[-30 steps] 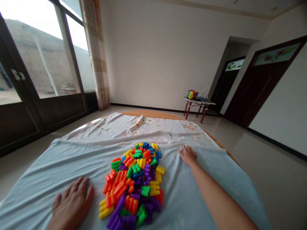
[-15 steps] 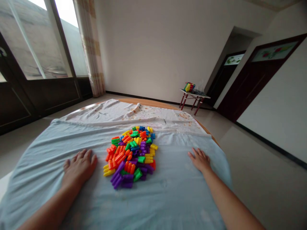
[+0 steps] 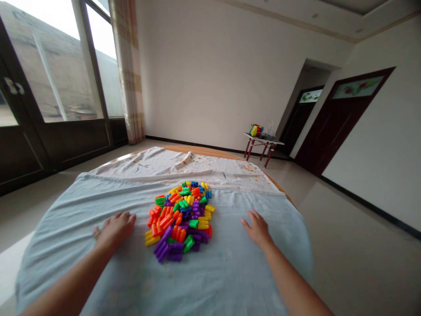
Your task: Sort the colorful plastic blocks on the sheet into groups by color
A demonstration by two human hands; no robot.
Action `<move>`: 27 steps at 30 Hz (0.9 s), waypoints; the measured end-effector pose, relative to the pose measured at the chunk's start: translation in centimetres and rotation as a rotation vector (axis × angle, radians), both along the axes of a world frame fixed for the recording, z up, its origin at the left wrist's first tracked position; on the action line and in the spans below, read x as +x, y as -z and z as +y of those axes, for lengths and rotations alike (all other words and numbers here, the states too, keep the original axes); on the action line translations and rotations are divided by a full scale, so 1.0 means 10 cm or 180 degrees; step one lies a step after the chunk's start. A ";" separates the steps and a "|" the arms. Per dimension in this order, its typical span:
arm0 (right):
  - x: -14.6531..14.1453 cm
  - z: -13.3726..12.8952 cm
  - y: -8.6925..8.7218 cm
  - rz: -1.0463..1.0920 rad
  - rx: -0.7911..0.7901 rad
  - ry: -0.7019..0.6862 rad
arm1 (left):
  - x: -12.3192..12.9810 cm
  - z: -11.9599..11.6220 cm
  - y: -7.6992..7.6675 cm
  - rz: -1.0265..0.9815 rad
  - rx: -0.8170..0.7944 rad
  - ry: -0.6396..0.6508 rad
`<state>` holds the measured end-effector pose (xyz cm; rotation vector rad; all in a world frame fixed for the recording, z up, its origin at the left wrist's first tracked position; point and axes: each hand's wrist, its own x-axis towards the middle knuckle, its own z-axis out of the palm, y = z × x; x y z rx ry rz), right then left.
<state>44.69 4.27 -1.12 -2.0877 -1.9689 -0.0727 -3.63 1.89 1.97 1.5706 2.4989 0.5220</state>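
A pile of plastic bullet-shaped building blocks (image 3: 184, 219) in orange, purple, green, yellow and blue lies in the middle of the light blue cloth (image 3: 210, 285). To the left of the pile is my left hand (image 3: 115, 228), palm down and holding nothing, its fingers partly apart. On the other side, my right hand (image 3: 258, 229) is open with its fingers spread, empty and apart from the blocks. Whether either palm still touches the cloth, I cannot tell.
A white patterned cloth (image 3: 210, 169) covers the far part of the round table, whose wooden edge (image 3: 204, 152) shows behind it. Farther back, a small table (image 3: 263, 139) holds a colourful bag (image 3: 255, 130). Glass doors (image 3: 66, 79) stand at left.
My right hand has moved left toward the pile. My left hand has shifted slightly and turned inward. The view has tilted up a little; the blocks lie as before.
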 end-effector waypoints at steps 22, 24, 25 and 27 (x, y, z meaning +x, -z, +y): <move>-1.21 -0.12 0.38 0.1144 0.1522 -0.1437 | 0.55 -0.22 0.22 -0.0026 0.0434 0.0531; -1.20 -0.11 0.41 0.1061 0.1581 -0.1445 | 0.56 -0.24 0.23 -0.0093 0.0504 0.0527; -1.20 -0.09 0.43 0.1002 0.1625 -0.1463 | 0.56 -0.24 0.23 -0.0146 0.0530 0.0514; -1.18 -0.06 0.47 0.0846 0.1753 -0.1533 | 0.56 -0.26 0.24 -0.0275 0.0545 0.0485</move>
